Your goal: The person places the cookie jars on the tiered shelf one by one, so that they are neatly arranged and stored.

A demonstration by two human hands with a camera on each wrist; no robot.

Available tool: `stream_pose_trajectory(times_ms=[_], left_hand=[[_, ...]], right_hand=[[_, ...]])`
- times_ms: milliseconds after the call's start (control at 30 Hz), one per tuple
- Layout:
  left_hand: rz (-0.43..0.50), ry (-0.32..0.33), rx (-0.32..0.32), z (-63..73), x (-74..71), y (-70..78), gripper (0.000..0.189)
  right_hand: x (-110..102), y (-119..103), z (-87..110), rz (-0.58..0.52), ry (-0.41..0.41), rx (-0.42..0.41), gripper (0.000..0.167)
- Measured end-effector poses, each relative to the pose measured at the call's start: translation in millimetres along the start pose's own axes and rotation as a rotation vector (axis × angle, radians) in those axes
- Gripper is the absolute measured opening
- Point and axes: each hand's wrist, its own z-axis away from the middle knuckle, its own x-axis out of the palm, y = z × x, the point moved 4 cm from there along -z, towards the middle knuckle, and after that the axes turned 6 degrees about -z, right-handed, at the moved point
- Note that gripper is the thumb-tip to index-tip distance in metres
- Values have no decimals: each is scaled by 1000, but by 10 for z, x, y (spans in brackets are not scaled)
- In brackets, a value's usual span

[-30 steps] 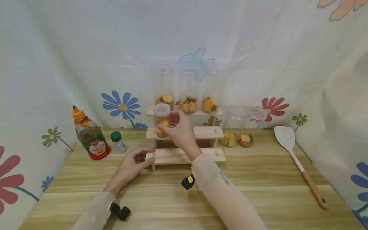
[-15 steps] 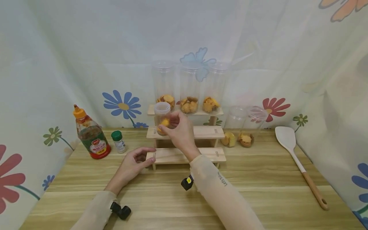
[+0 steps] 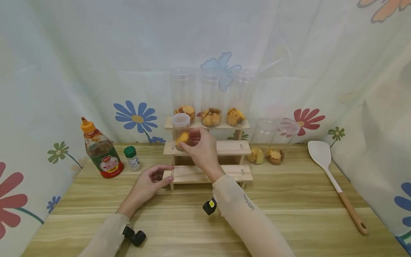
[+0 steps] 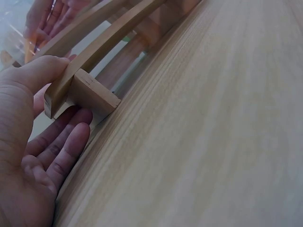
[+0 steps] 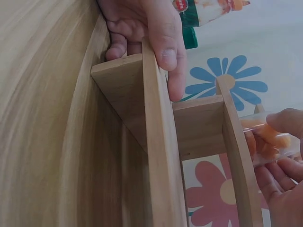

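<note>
Underneath, the desk (image 3: 179, 221): wood-grained, carrying everything.
Rack (image 3: 205, 180): wooden, three-tiered, standing on the desk.
Spatula (image 3: 334, 183): white with a wooden handle, lying at far right.
Tall jars (image 3: 211, 96): three, clear, upright on the rack's highest level.
Left hand (image 3: 149, 184): fingers and thumb grip the left end of the rack's lowest level.
Right hand (image 3: 203, 148): fingers and thumb pinch the small jar (image 3: 181, 130).
Small jar: white-lidded, yellow-orange pieces inside, at the middle level's left end; whether it touches the wood is unclear.
</note>
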Motion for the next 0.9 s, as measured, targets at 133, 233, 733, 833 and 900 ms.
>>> stream_pose_trajectory(times_ms=[133,233,733,833,900], left_hand=[[-1,3,0,-9,2,-3,36],[0,1,1,-9,3,-4,36],[-17,9,-23,9,-3,-8,37],[-20,7,-22,6,2,-17,38],[-23,7,-20,2,5,-24,38]], right_hand=[[-42,9,24,-12,-15,9,56],[-115,18,55,-21,-5,22,57],[-818,-202,202,-80,106,-67,63],[-1011,-248,220,-108,125,-110,61],[-1151,-269,230,-118,141,-125,61]])
